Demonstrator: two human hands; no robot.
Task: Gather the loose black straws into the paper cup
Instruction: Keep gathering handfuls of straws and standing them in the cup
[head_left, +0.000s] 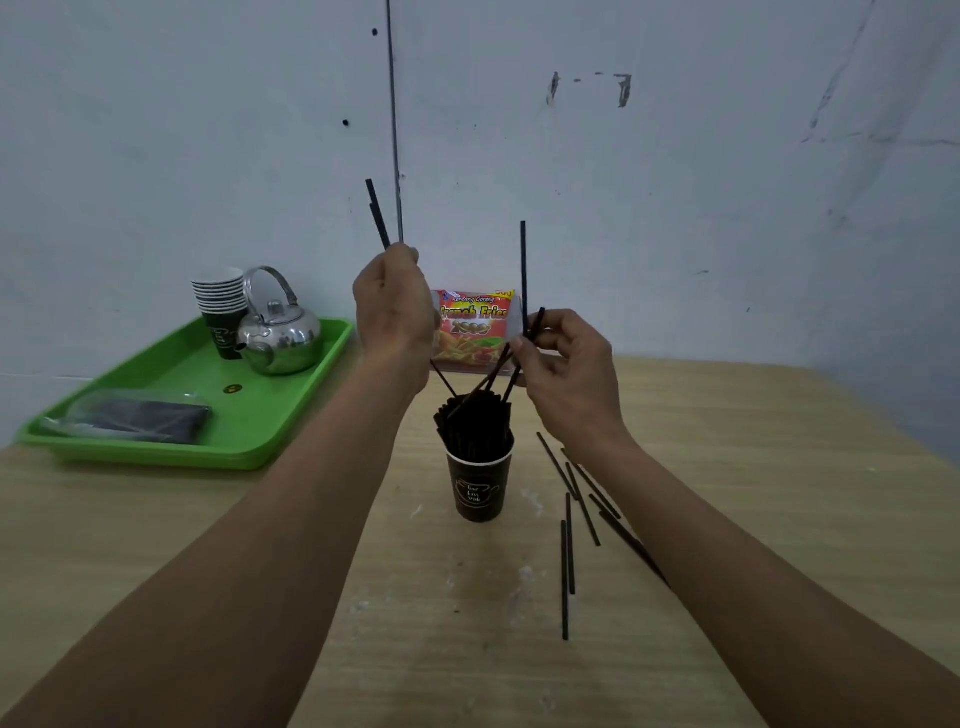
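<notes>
A light wooden table (779, 467) is set against a grey, marked wall (675, 182). At its far left a green plastic tray (291, 410) is seen, on which a stack of paper cups (221, 301), a shiny steel kettle (280, 332) and a clear plastic bag of dark straws (140, 421) are placed. A red and yellow French fries snack packet (470, 327) is propped against the wall, partly hidden behind both hands.

A dark brown printed paper cup (479, 488) stands upright in the middle of the table and is packed with a bundle of black straws (472, 426). Several loose black straws (569, 545) are scattered on the table just right of the cup, some of them partly covered by the right forearm.

The left hand (395, 306) is closed round a pair of thin black straws (376, 213), whose tops stick out above the fist, tilted left, while a lower end is pointed down at the cup's bundle. A few more long black straws (523, 270) are pinched between the thumb and fingers of the right hand (566, 364); one is held nearly upright and the others are slanted down to the cup's bundle.

Both hands are raised above the cup, one on each side, with the forearms stretched forward over the table.
</notes>
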